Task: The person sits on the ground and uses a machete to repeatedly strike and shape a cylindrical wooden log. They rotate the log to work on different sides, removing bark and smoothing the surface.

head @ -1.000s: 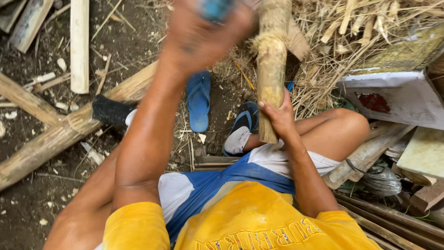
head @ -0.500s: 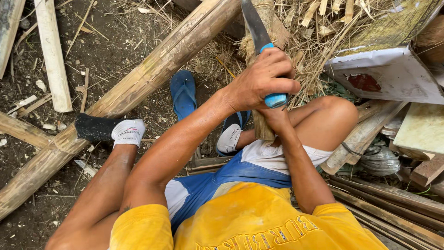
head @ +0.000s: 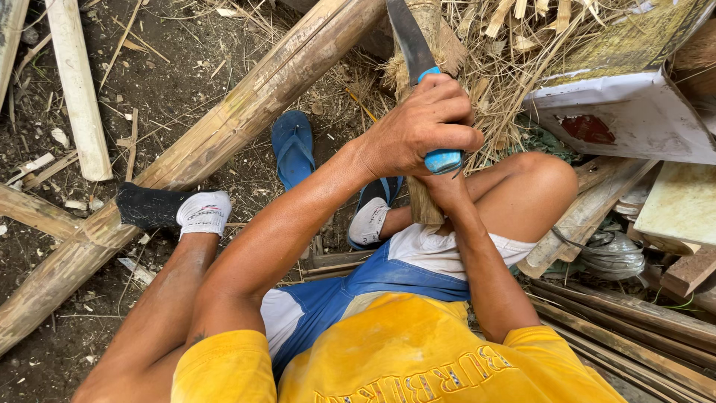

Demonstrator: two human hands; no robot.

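Knife: dark blade with a blue handle, held in the left hand. It lies against the upper part of the stick, at the top middle of the view, in front of the person's lap.
Change: one second ago the left hand was lifted high near the camera, blurred, with the knife above the stick. Half a second ago it was already down. Now the blade is at the wood and the hand sits low over the stick. I judge that the swing is over and the edge meets the stick; how deep it went, I cannot tell.
Knife direction: the tip points away from the person, up and a little left in the view, and it leaves the frame. The handle end points toward the body. Its long axis is almost in line with the stick.
Stick direction: the long axis runs from the lap outward to the straw; the far end looks frayed.
Left grip: fingers pressed tight around the blue handle.
Right hand: just under the left hand and mostly hidden. Its grip is closed around the stick, as far as it shows.
Near: a blue sandal beside the stick, and a foot in a sock resting on a thick pole.
Farther: a white board and a wire coil at the right.
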